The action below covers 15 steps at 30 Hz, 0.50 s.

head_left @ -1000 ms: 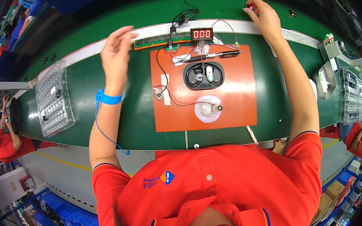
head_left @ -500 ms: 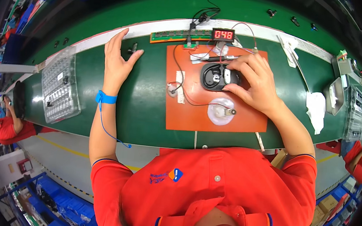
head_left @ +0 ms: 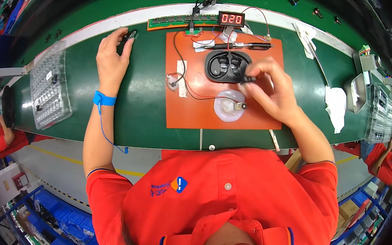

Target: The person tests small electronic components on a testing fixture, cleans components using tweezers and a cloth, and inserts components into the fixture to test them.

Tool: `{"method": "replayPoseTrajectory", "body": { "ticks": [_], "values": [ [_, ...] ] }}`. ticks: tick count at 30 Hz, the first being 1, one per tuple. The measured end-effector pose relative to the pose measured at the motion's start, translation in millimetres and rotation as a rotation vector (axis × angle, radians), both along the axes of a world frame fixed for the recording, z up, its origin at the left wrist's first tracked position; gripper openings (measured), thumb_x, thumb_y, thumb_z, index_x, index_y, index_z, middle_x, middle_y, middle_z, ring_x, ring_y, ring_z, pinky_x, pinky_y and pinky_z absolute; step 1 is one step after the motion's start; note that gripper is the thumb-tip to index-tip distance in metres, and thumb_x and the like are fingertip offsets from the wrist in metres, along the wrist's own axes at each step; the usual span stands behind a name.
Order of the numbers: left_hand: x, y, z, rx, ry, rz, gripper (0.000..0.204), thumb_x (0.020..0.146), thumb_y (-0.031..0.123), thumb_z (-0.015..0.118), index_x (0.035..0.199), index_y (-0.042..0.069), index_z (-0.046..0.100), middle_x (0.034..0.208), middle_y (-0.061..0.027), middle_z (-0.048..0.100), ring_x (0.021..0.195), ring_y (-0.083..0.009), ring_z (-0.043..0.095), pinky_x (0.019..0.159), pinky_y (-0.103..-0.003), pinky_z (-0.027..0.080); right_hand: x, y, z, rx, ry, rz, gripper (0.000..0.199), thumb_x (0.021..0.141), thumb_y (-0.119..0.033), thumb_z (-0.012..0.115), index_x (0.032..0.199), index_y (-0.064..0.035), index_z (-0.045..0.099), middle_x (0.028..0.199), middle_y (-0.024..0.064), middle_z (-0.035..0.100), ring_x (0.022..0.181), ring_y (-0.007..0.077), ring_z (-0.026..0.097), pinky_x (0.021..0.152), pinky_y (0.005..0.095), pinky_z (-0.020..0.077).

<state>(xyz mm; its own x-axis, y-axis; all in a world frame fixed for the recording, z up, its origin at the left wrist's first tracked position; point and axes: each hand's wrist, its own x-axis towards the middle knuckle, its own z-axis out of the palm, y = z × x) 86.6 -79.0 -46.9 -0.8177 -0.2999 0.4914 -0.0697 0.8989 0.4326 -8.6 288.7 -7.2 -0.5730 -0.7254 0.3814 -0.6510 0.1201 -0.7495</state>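
A black earbud case [head_left: 210,75] lies open on the orange mat [head_left: 187,114], with a hook-shaped black earbud [head_left: 217,66] in its left part. Just over the right edge of the case, my right hand [head_left: 278,90] pinches a small black piece [head_left: 247,79] that looks like an earbud, slightly blurred. Farther left, above the green table, my left hand [head_left: 112,61] has thumb and fingers closed around another small dark earbud [head_left: 132,34]. A blue wrist strap [head_left: 104,99] circles my left wrist.
Behind the case are a black pen [head_left: 242,46], a red digit display [head_left: 230,19] and a green circuit strip [head_left: 180,21]. A round white pad [head_left: 226,111] sits in front. Clear trays [head_left: 49,90] stand left; a white cloth [head_left: 335,108] and metal bin [head_left: 355,94] right.
My left hand has closed on the small earbud it was reaching toward. My right hand has come off the case with a black piece in its fingers. The display digits have changed.
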Motion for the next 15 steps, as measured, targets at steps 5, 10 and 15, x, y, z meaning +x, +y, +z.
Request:
{"method": "replayPoseTrajectory", "body": {
  "ticks": [5,10,15],
  "values": [
    [2.8,-5.2,0.5,0.739,0.038,-0.036,0.021,0.089,0.008,0.068,0.109,0.0,0.064,0.107,-0.0086,0.069,0.094,-0.0144,0.065,0.083,-0.027,0.052,15.7,27.4,3.5,0.016,0.01,0.152,0.024,0.074,0.002,0.072,0.095,-0.0007,0.06,0.09,0.0111,0.063,0.084,0.0278,0.061,0.076,0.0359,0.0485],
    [-3.0,30.2,25.5,0.977,0.028,-0.249,0.019,0.092,0.007,0.064,0.109,-0.003,0.064,0.111,-0.0097,0.068,0.1,-0.0127,0.063,0.083,-0.027,0.053,20.5,24.4,0.6,0.082,0.221,0.127,0.025,0.072,0.002,0.074,0.094,-0.0016,0.063,0.088,0.0099,0.065,0.083,0.0283,0.063,0.075,0.0362,0.0491],
    [-20.2,85.0,56.6,0.973,-0.13,-0.583,0.015,0.092,0.004,0.062,0.105,-0.002,0.066,0.11,-0.011,0.067,0.1,-0.016,0.063,0.088,-0.029,0.051,24.2,25.4,-2.7,0.066,0.381,0.131,0.026,0.071,0.001,0.074,0.094,-0.0031,0.063,0.089,0.0091,0.065,0.082,0.028,0.063,0.074,0.0361,0.0494]
  ]
}}
